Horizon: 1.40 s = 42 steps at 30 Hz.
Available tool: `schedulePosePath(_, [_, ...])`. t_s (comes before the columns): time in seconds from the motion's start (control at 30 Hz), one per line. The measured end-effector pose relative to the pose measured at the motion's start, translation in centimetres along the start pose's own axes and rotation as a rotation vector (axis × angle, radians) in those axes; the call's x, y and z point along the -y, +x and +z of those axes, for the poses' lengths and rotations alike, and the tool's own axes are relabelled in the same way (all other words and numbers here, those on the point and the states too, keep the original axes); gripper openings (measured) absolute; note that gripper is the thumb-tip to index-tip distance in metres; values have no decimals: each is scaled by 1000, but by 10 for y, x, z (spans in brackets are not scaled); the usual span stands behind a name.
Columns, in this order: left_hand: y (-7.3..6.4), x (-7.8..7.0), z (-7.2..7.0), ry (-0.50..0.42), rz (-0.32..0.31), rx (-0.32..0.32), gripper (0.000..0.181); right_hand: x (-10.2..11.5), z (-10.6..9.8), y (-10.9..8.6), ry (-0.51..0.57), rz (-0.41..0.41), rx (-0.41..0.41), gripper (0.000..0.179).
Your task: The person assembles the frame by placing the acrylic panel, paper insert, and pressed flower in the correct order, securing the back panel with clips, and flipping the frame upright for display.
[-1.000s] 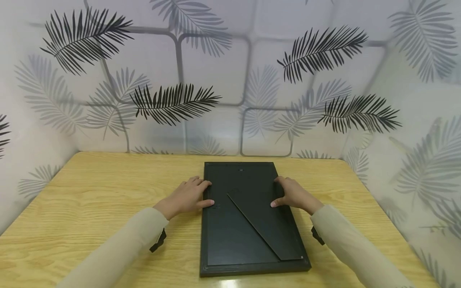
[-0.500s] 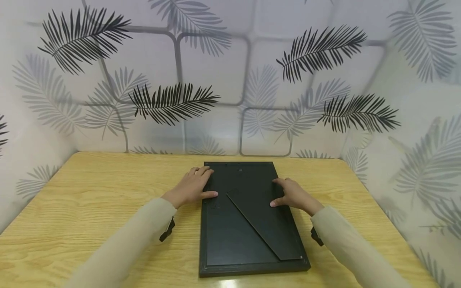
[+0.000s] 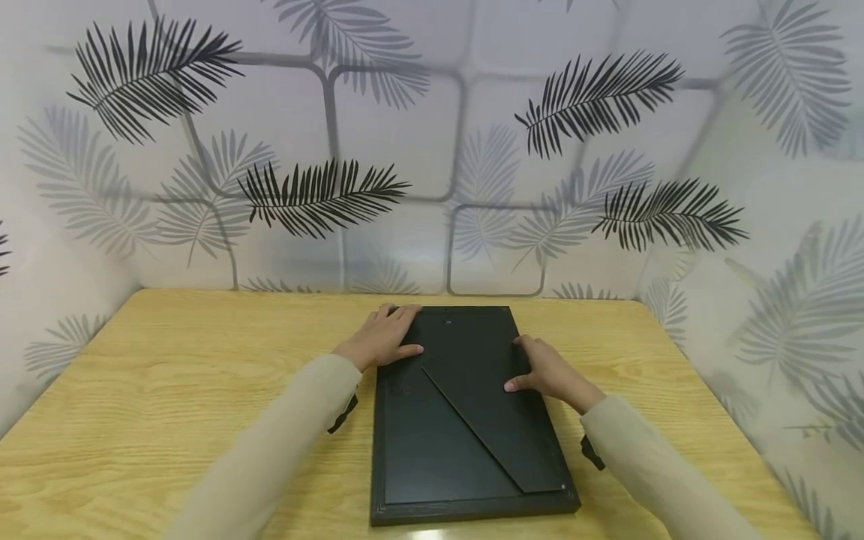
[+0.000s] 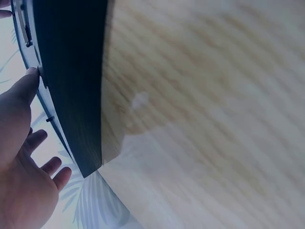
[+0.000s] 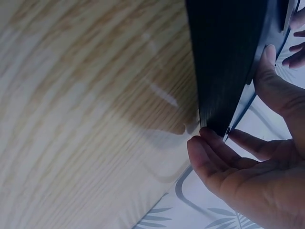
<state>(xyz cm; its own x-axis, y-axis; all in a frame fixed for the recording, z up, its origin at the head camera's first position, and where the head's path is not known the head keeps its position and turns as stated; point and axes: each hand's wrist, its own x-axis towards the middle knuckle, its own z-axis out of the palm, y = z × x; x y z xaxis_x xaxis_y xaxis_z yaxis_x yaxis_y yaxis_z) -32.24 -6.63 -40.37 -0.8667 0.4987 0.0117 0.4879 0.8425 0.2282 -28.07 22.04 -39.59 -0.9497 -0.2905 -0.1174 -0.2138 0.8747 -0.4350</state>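
A black picture frame (image 3: 425,457) lies face down, its flat stand (image 3: 502,427) folded against the back panel. At the frame's far left corner, my left hand (image 3: 381,337) has its thumb on the back and its fingers reaching over the top edge. In the left wrist view those fingers (image 4: 43,164) are spread loosely beyond the corner, and the thumb touches the back rim. My right hand (image 3: 550,371) grips the frame's right side, thumb on the back. The right wrist view shows its fingertips (image 5: 209,148) bent against the outer side wall (image 5: 224,62).
The frame rests on a wooden table (image 3: 202,390) with light yellow grain. Behind it stands a pale wall covering (image 3: 405,150) with a leaf print, which also runs along both sides. Each wrist wears a dark strap below a beige sleeve (image 3: 634,442).
My left hand has slid from the left side up to the far left corner, its fingers now over the top edge. The right hand and the frame have stayed nearly in place.
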Motion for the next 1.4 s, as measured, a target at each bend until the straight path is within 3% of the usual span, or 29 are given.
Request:
schedulePosePath(0.4, [12,-4,0,-25,-25,46,73,-4,0,0,28,-8,13,83])
schedulePosePath(1.4, [11,-10,10,173,-2,-53,62,2,1,-3,45,22,-1,81])
